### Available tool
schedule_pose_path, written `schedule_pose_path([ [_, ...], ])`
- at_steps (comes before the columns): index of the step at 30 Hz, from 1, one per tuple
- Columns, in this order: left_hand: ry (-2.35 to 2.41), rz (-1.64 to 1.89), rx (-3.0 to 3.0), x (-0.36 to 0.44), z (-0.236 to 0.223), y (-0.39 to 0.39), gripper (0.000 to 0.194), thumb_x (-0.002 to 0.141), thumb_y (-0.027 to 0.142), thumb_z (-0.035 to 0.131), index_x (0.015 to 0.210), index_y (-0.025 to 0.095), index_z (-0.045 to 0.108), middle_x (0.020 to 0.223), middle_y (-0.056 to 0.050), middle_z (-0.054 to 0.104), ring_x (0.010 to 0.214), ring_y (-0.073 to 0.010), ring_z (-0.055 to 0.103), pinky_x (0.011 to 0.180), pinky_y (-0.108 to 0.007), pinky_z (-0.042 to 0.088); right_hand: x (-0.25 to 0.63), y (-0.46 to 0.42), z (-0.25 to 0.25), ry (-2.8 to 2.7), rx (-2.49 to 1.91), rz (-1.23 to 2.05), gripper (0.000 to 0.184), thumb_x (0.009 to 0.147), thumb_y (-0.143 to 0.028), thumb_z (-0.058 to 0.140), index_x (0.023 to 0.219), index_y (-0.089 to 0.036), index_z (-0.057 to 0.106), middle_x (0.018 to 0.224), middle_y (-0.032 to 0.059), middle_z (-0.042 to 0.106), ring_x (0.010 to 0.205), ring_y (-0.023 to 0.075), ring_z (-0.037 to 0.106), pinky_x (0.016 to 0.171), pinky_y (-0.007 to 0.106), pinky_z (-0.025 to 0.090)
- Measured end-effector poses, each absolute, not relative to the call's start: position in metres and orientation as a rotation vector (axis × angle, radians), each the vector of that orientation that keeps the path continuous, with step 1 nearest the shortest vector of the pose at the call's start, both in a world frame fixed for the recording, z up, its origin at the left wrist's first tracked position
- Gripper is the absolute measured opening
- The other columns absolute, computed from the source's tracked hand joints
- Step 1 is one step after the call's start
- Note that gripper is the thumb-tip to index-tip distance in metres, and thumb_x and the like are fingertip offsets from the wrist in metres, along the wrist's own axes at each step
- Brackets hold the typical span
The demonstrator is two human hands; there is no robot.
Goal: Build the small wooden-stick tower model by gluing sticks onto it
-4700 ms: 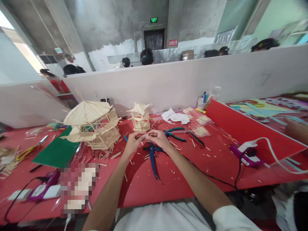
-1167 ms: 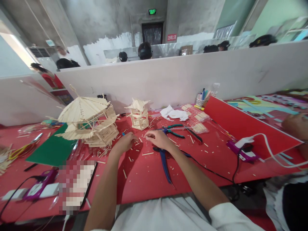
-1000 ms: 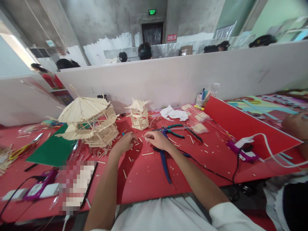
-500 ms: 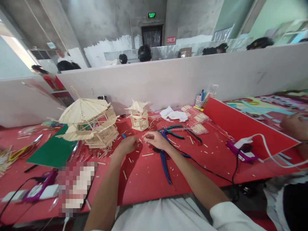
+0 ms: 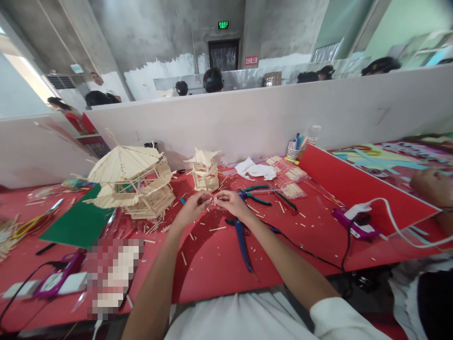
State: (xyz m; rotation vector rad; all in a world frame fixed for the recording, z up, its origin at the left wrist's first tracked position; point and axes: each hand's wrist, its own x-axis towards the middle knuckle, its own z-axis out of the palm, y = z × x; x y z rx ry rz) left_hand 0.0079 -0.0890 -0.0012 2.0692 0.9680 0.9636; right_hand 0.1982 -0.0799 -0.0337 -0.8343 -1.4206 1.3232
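You are pinching a tiny pale stick piece (image 5: 215,201) between the thumb and fingertips of your right hand (image 5: 232,204). Your left hand (image 5: 196,208) is hovering just beside it over the red worktop (image 5: 208,274), fingers bent inward; you cannot tell whether it is gripping a piece too. A small stick pavilion (image 5: 204,164) is standing upright just beyond your left hand, and a larger stick pavilion (image 5: 122,165) is standing to that hand's left. A blue-handled tool (image 5: 242,245) is lying on the near side of your right hand, while teal-handled pliers (image 5: 261,201) are lying to its right.
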Motion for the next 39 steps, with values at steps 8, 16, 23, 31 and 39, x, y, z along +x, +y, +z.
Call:
schedule_pose_path([
  [8,0.968,1.101,1.826,0.024,-0.002,-0.092,0.024,0.078,0.037,0.068,0.089,0.016,0.065,0.081,-0.002,0.067,0.07,-0.0131,0.063,0.07,-0.026,0.053,0.2,-0.084,-0.026,-1.292,-0.838,1.396,0.029,0.064,-0.036,0.079,0.083,-0.017,0.068,0.077,0.0015,0.069,0.067,0.0145,0.065,0.064,0.026,0.052],
  [16,0.974,1.145,1.751,0.025,-0.008,-0.089,0.028,0.078,0.04,0.068,0.09,0.015,0.068,0.078,-0.003,0.068,0.062,-0.0126,0.063,0.063,-0.025,0.052,0.2,-0.086,-0.025,-1.289,-0.827,1.396,0.033,0.064,-0.038,0.08,0.087,-0.018,0.066,0.076,0.0018,0.071,0.065,0.015,0.066,0.064,0.027,0.052],
  [23,1.027,1.207,1.825,0.027,-0.011,-0.088,0.025,0.08,0.038,0.066,0.091,0.015,0.069,0.074,-0.001,0.066,0.059,-0.0112,0.056,0.056,-0.021,0.044,0.202,-0.087,-0.022,-1.314,-0.821,1.361,0.034,0.065,-0.038,0.08,0.088,-0.017,0.067,0.077,0.0022,0.071,0.069,0.0148,0.066,0.067,0.026,0.051],
  [31,1.057,1.262,2.115,0.028,-0.01,-0.091,0.024,0.086,0.027,0.06,0.109,0.019,0.065,0.104,-0.008,0.067,0.082,-0.0158,0.063,0.078,-0.03,0.051,0.201,-0.085,-0.024,-1.299,-0.815,1.315,0.033,0.066,-0.034,0.078,0.091,-0.018,0.064,0.077,0.001,0.07,0.07,0.0142,0.066,0.069,0.026,0.051],
  [39,1.061,1.185,2.535,0.024,-0.015,-0.093,0.044,0.087,0.023,0.061,0.13,0.022,0.052,0.126,-0.011,0.062,0.119,-0.0234,0.057,0.103,-0.041,0.044,0.197,-0.088,-0.02,-1.162,-0.79,1.397,0.033,0.06,-0.029,0.079,0.085,-0.019,0.059,0.077,-0.0001,0.07,0.066,0.0145,0.065,0.065,0.027,0.052],
])
